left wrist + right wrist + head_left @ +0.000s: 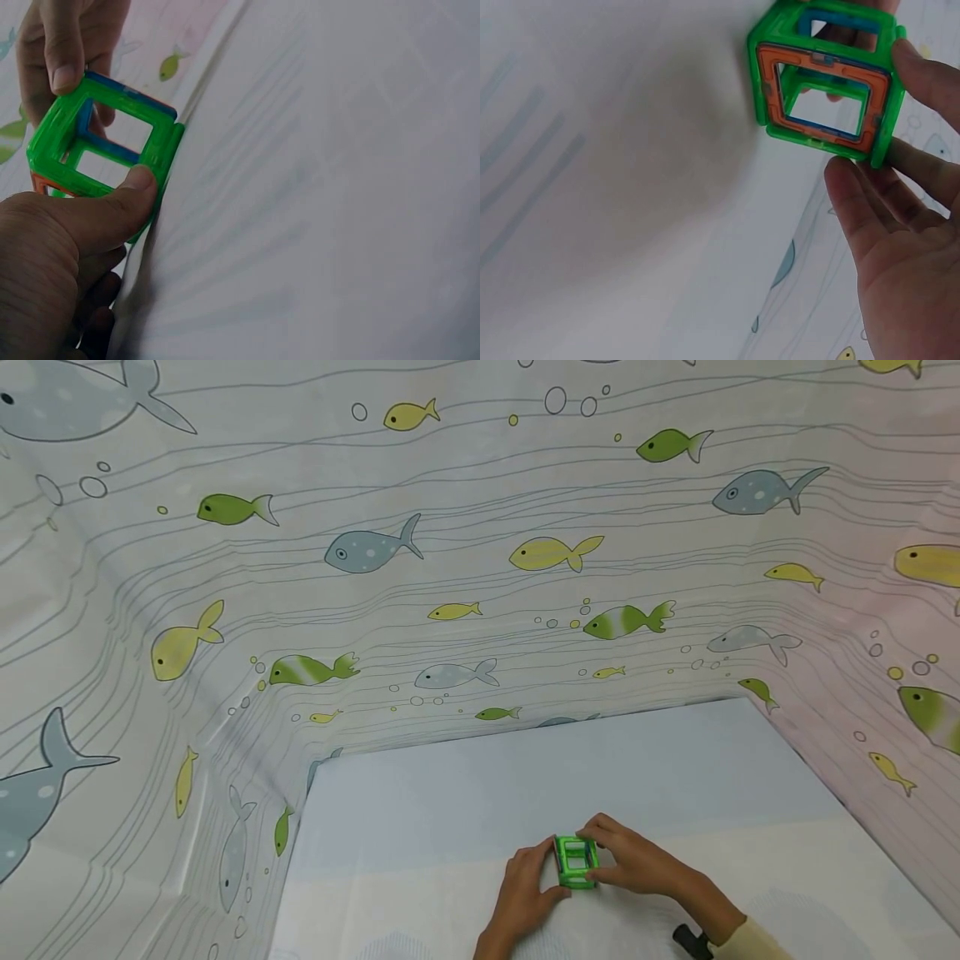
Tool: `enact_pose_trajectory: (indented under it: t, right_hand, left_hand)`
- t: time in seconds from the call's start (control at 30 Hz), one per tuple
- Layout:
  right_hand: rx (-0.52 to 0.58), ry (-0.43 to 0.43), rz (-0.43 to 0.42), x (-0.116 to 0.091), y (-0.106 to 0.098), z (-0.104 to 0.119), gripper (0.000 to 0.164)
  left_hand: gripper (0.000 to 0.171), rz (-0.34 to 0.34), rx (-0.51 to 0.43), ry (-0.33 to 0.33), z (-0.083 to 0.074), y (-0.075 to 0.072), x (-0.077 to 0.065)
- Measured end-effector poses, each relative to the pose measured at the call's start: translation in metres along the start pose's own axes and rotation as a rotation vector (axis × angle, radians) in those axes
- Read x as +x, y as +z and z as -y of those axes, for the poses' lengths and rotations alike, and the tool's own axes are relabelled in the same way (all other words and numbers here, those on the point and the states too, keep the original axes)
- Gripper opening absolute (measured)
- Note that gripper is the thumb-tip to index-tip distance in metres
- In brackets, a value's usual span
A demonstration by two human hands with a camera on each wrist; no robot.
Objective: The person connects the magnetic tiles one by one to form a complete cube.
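Observation:
A small open-framed cube of magnetic tiles (577, 882) sits between both hands over the white tabletop. Most of its edges are green; an orange square tile (796, 57) fills one side in the right wrist view, and a blue tile (112, 148) shows inside in the left wrist view. The left hand (521, 897) holds one side, its thumb pressing a green frame. From the opposite side the right hand (633, 858) grips the cube between thumb and fingers. Some left fingers are hidden behind the cube in the right wrist view.
A white table (420, 827) with pale blue patterning lies under the hands. Behind and beside it hangs a sheet (480, 585) printed with fish and wavy lines. A black device (692, 942) is at the right wrist, beside a pale sleeve (750, 941).

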State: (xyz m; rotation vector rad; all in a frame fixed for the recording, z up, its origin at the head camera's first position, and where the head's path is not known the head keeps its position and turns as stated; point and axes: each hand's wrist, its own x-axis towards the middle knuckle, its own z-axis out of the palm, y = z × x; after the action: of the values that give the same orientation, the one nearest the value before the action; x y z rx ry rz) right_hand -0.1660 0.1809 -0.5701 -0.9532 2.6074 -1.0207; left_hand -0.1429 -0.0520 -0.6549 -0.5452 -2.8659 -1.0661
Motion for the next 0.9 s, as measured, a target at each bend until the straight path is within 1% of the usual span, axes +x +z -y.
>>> enact_pose_trajectory:
  t: [0.3,0.5,0.63,0.7,0.8,0.87,0.9]
  right_hand:
    - [-0.027,-0.029,-0.026,-0.004,0.001,0.0,0.057]
    - [-0.027,0.011,-0.031,-0.007,0.004,-0.001,0.061]
    - [-0.01,0.055,-0.045,-0.011,0.007,-0.003,0.068]
    - [0.032,0.097,-0.064,-0.013,0.006,-0.004,0.069]
    - [0.086,0.172,-0.123,-0.016,0.003,-0.009,0.063]
    - [0.08,0.215,-0.176,-0.02,0.0,-0.014,0.058]
    - [0.049,0.232,-0.202,-0.023,-0.002,-0.018,0.057]
  left_hand:
    - [0.079,0.002,0.002,0.007,0.0,0.001,-0.001]
    - [0.081,-0.004,0.007,0.01,-0.002,0.0,0.0]
    - [0.085,0.043,0.014,0.002,-0.003,-0.004,-0.001]
    - [0.089,0.082,0.01,-0.001,-0.002,-0.009,-0.001]
    - [0.089,0.117,-0.01,0.005,0.0,-0.024,-0.003]
    - [0.082,0.111,-0.015,0.012,0.003,-0.038,-0.005]
    - [0.078,0.094,-0.009,0.016,0.006,-0.045,-0.006]
